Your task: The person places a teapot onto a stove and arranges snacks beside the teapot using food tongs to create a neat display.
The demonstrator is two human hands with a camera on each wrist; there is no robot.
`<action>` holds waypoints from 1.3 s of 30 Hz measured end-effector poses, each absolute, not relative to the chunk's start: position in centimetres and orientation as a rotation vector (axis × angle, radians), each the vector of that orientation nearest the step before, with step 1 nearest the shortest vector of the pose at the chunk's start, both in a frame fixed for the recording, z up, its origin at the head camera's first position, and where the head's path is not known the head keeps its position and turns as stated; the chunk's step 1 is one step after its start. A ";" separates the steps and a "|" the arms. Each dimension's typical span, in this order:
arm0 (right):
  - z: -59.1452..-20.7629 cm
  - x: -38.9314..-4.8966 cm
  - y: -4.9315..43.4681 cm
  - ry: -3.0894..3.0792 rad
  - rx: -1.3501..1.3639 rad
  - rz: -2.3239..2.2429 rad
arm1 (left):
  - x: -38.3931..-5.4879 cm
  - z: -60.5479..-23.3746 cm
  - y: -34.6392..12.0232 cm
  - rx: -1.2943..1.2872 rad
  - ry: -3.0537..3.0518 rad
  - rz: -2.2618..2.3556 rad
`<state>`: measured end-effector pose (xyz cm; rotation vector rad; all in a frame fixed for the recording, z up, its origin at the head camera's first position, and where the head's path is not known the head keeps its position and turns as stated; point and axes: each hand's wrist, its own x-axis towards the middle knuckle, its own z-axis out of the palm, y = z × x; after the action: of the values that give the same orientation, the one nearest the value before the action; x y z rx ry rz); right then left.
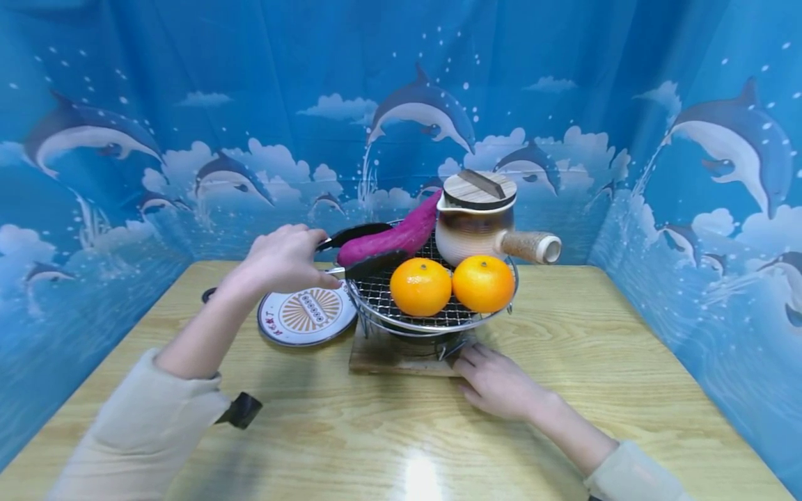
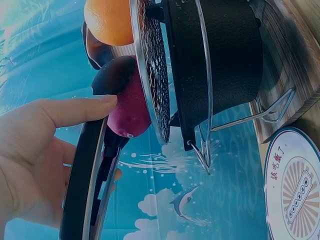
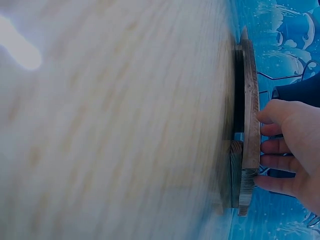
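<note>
In the head view my left hand [image 1: 282, 261] holds black-tipped tongs [image 1: 376, 266], thumb on one arm and fingers on the other. The tongs' heads lie on both sides of a purple sweet potato [image 1: 401, 233], which rests on the round wire grill rack [image 1: 376, 298]. The left wrist view shows the sweet potato [image 2: 134, 112] against the mesh, between the tongs' [image 2: 82, 175] heads. My right hand [image 1: 501, 383] touches the right end of the wooden board [image 1: 388, 364] under the stove. Its fingertips rest on the board [image 3: 251, 110] in the right wrist view.
Two oranges [image 1: 421, 287] sit at the front of the rack. Behind them stands a clay teapot [image 1: 470, 240] with a wooden lid and side handle. A black stove [image 2: 225, 60] supports the rack. Left of it lies a printed plate [image 1: 311, 332]. Dolphin curtains [image 1: 282, 125] surround the table.
</note>
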<state>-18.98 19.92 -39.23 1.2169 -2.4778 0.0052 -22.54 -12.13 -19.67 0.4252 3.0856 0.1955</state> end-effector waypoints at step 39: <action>-39.2 -18.9 19.9 -2.469 1.220 -0.024 | -23.1 -19.6 -11.6 0.432 3.061 0.225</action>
<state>-18.91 19.88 -39.19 1.2203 -2.4691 -0.0245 -23.05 -11.61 -19.59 0.4322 3.0615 0.2250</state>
